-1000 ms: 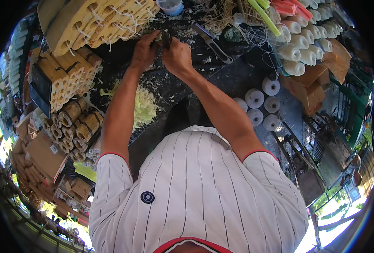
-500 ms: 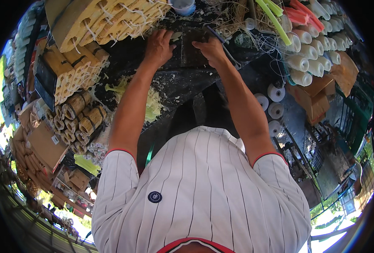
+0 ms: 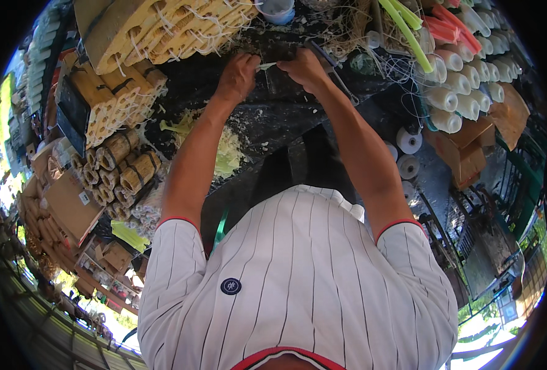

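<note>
Upper centre of frame: left hand [image 3: 239, 75] and right hand [image 3: 305, 68] raised side by side over dark tabletop [image 3: 273, 117]. Pale green strip [image 3: 267, 65] stretched between both, one end pinched in left fingertips, other end pinched in right fingertips. Strip held just above tabletop, level, spanning the short gap between hands. Heap of pale green shavings [image 3: 224, 148] below left forearm. Bundled bamboo tubes [image 3: 162, 28] at upper left; white thread spools [image 3: 458, 98] at upper right.
</note>
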